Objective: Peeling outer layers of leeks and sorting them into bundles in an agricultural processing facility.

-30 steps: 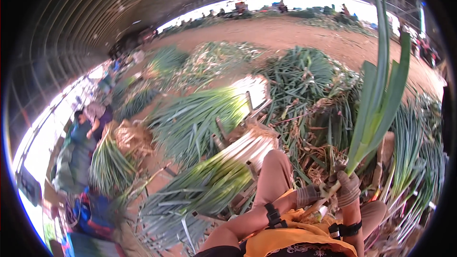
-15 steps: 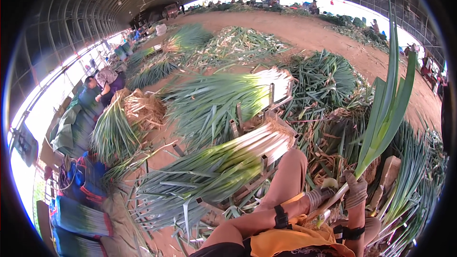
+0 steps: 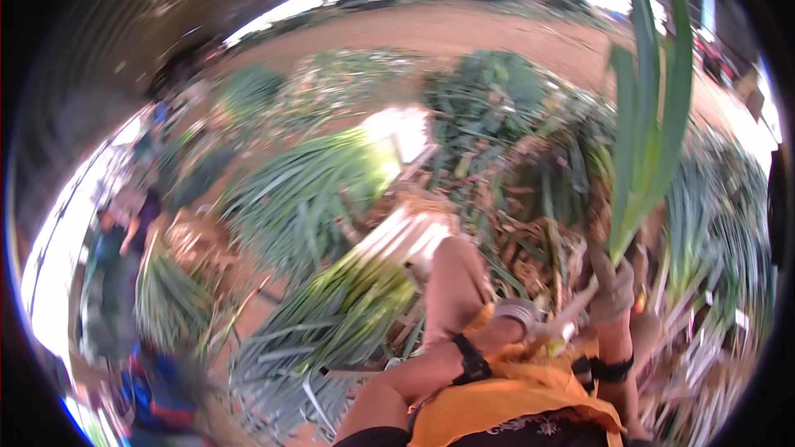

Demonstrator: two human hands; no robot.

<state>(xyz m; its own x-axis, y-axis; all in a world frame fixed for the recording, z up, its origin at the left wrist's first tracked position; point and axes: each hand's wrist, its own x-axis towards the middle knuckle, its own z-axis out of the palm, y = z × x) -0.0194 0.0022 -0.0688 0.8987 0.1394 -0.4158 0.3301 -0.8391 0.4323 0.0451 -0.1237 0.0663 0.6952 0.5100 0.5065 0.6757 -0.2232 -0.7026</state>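
A long green onion (image 3: 642, 190) stands nearly upright at the right, its broad green leaves reaching up and its white shank slanting down toward my lap. My right hand (image 3: 613, 288), in a greyish work glove, is closed round the stalk where green turns to white. My left hand (image 3: 515, 314), also gloved, is beside the lower white shank, above my lap. Blur smears its fingers, so its grip does not show. An orange apron (image 3: 505, 406) covers my lap, and black straps circle both wrists.
Green onion bundles lie in metal racks, one by my knee (image 3: 389, 269) and one beyond (image 3: 306, 182). Cut leaves (image 3: 497, 103) are heaped ahead. More onions (image 3: 720, 207) stand at the right. Another person (image 3: 128, 207) bends at the left, near a tied bundle (image 3: 170, 294).
The view has swung right and blurred. My left hand has moved left, away from my right hand. My right hand still grips the green onion.
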